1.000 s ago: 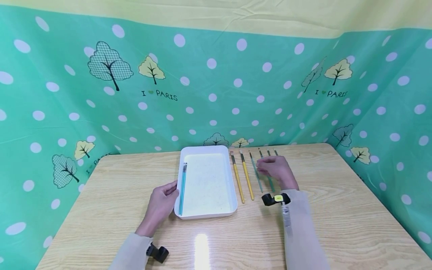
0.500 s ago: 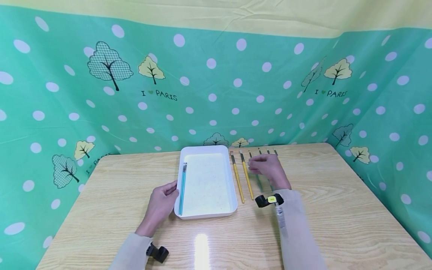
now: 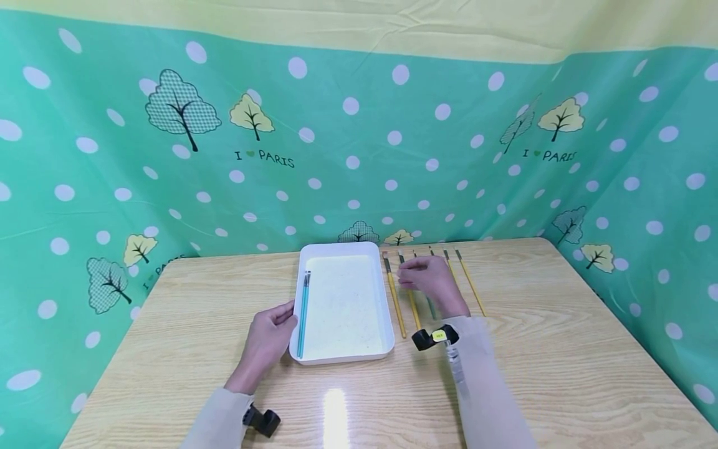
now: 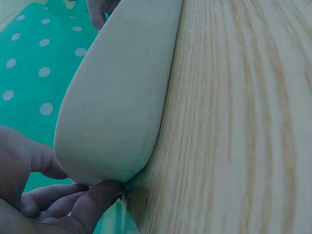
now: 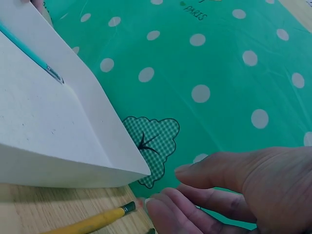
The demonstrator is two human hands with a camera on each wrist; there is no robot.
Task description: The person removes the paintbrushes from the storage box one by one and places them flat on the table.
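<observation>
Steadying side: left hand (image 3: 269,337) holds the near-left wall of the tray, fingers curled against it; unmoved over the last second.
Tray: white, shallow, round-cornered, flat on the table (image 3: 550,349), left of the brush row; bare floor (image 3: 348,299) over most of its width, a few dark specks on it.
Teal pair: two slim brushes (image 3: 305,305) inside, side by side along the left wall, bristles away from the person; same place, same count as before.
First yellow: brush (image 3: 395,296) on the table just right of the tray, thick handle, dark collar, pinkish bristles.
Second yellow: brush (image 3: 414,308), pale bristles, dark collar, partly under the fingers.
Reaching side: right hand (image 3: 432,280) has slid left, from the teal brushes to above this one; thumb and bent fingers a little apart, nothing seen between them; contact unclear. Judgement: focus has shifted to the tray end of the row, with no brush yet taken.
Third: thinner teal brush (image 3: 432,308), half covered.
Fourth: tip (image 3: 431,251) only; handle hidden.
Right end: fifth brush (image 3: 450,265) and sixth brush (image 3: 472,284), slim yellow handles, newly uncovered as the hand moved off.
</observation>
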